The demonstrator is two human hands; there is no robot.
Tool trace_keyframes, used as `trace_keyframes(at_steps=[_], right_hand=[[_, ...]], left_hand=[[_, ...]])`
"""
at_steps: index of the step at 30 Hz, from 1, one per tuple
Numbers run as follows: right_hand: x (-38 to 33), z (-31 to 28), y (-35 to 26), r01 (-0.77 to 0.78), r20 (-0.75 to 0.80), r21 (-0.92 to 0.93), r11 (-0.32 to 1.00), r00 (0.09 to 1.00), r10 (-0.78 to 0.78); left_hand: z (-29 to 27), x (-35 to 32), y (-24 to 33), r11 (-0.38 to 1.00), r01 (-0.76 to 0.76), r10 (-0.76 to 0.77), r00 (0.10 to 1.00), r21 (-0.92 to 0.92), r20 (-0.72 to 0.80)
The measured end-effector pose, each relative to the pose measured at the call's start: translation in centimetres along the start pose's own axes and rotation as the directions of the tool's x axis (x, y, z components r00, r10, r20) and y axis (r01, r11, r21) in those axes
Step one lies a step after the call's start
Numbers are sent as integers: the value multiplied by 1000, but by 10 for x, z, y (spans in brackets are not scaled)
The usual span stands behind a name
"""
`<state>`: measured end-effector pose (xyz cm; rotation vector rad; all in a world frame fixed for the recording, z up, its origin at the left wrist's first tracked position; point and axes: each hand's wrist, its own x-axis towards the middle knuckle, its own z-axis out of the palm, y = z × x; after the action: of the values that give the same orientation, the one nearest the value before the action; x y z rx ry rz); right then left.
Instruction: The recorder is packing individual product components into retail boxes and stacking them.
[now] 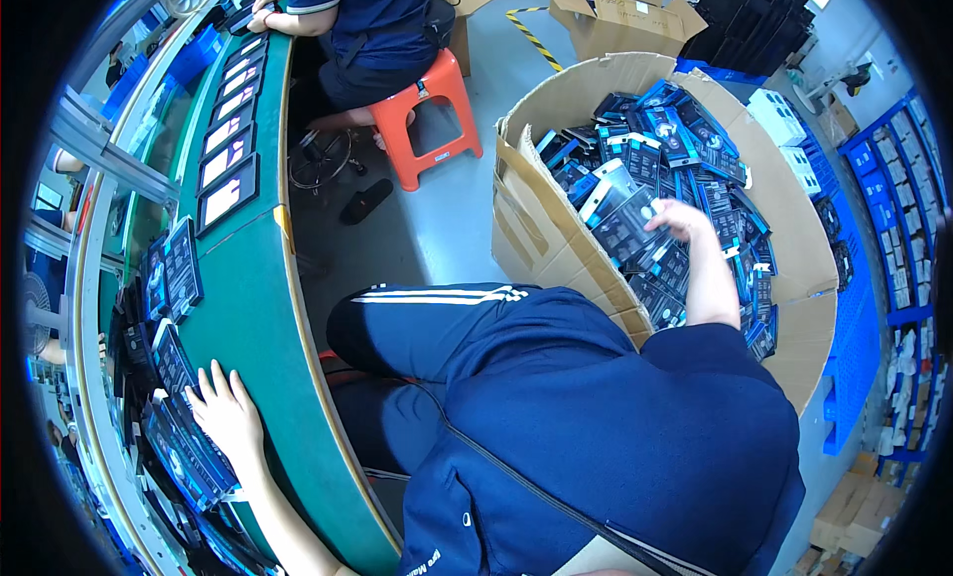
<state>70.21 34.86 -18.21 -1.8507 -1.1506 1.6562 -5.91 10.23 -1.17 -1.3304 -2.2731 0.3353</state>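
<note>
Carton [556,239]: package [627,222] under right fingers [663,217]

On my left runs the curved bench [263,308], with a stack of flat packages [184,442] on it under my left hand [228,412]. More packages [174,268] lie farther along the bench, then a row of trays [228,129]. To my right stands a large cardboard box [541,229] full of packaged items [685,179], my right hand [680,219] inside it. Beyond the bench's far end a co-worker [367,20] sits on a stool [427,115]. Shelving [893,229] stands right of the box.
</note>
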Motion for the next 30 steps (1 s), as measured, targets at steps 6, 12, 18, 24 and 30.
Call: trace_keyframes(at_steps=[6, 12, 18, 24, 30], right_hand=[[42, -20, -36, -28, -37, -684, 729, 999, 4], [72, 56, 13, -81, -559, -306, 949, 822, -110], [15, 72, 13, -151, -125, -169, 974, 983, 131], [20, 77, 38, -13, 185, -458, 889, 977, 110], [19, 100, 15, 198, 193, -967, 159, 980, -47]], left_hand=[[-2, 5, 3, 1000, -8, 8, 1000, -18, -1], [0, 2, 1, 999, 1, 0, 1000, -47, 22], [3, 2, 0, 997, 8, -5, 999, -81, 37], [14, 7, -5, 999, -17, 18, 999, -51, 26], [13, 4, -4, 999, 13, -10, 999, -53, 51]])
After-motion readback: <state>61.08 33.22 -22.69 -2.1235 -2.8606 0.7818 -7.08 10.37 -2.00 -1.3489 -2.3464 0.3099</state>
